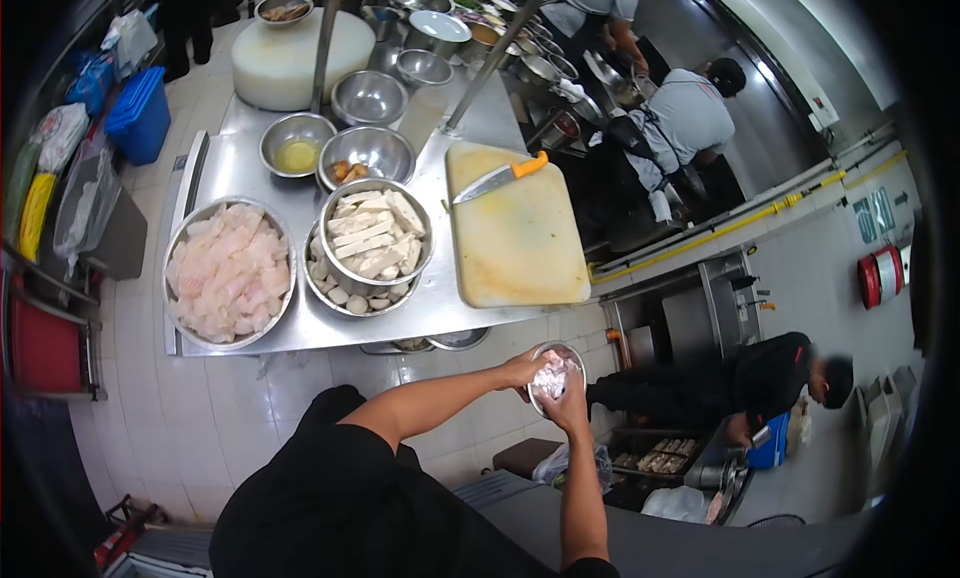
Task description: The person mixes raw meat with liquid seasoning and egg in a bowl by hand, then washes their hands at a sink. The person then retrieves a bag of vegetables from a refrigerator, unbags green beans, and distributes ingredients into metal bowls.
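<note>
Away from the table's near edge, a small metal bowl (552,379) with pale pinkish pieces in it is held between my two hands. My left hand (520,370) grips its left side, fingers curled at the rim. On the lower right side, my right hand (568,404) is closed around the bowl, its thumb near the contents. What the pieces are is too small to tell. The steel table (420,323) bears a large bowl of pale raw fillet pieces (228,273) and a bowl of white strips (375,235), which sits on another bowl of round pieces (357,304).
A knife with an orange handle (500,178) lies on a cutting board (520,248). Behind stand a bowl of yellow liquid (298,156) and a round white block (300,63). One person in black (770,378) stands at right; others work beyond the table.
</note>
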The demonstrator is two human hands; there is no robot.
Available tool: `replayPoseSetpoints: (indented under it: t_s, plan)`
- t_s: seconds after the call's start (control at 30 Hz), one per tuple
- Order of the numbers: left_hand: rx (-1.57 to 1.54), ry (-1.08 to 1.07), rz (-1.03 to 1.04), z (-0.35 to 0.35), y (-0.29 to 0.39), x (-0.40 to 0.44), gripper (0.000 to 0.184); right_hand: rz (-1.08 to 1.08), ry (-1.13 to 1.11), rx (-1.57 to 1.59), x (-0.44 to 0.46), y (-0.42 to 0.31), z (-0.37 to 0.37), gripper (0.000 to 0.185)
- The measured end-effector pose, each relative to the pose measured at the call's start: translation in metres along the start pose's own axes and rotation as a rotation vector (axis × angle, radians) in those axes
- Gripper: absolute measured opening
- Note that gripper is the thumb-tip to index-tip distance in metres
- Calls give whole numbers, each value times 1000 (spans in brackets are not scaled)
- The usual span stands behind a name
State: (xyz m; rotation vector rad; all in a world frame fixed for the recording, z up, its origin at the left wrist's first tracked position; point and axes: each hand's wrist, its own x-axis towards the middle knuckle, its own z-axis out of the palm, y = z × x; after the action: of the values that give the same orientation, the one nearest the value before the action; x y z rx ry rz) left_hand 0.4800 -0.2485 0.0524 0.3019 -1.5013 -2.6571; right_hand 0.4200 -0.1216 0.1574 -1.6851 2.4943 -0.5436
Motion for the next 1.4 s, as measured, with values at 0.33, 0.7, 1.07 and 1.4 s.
replayPoseSetpoints:
  t_s: [0.33, 0.7, 1.07, 1.4]
  plan:
    - [59, 67, -260, 25, 37, -29, 49, 394, 67, -130, 11, 8, 22, 41]
    - [-16, 182, 90, 35, 13, -3, 45, 265, 165, 5, 3, 8, 8, 66]
    - [-68, 251, -119, 19, 17, -4, 62, 241, 271, 165, -3, 24, 20, 40]
    - [32, 13, -287, 33, 51, -10, 48, 338, 104, 273, 7, 28, 23, 27]
